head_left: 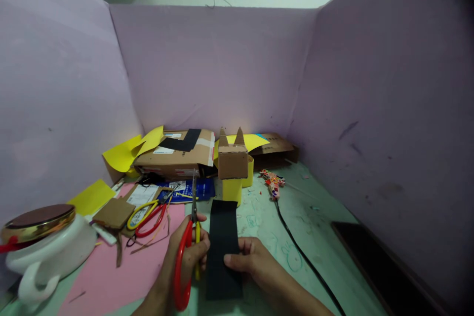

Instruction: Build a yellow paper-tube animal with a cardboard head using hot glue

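Observation:
In the lower middle, my left hand (188, 252) is closed around a pair of scissors (194, 212) with one red and one yellow handle, its blades pointing up and away. My right hand (252, 261) pinches the right edge of a strip of black paper (222, 237), thumb on top. The fingers of my left hand reach close to the strip's left edge; whether they touch it I cannot tell. Just beyond the strip stands a cardboard box head (233, 163) with two pointed ears, above a yellow paper piece (231, 191).
A second pair of scissors (150, 219) lies left on pink paper (122, 276), near cardboard scraps (113, 213). A white lidded mug (55, 252) stands far left. Behind is a cardboard box (174, 155) under black and yellow paper. Right are a patterned glue gun (273, 182) and its cord (299, 256).

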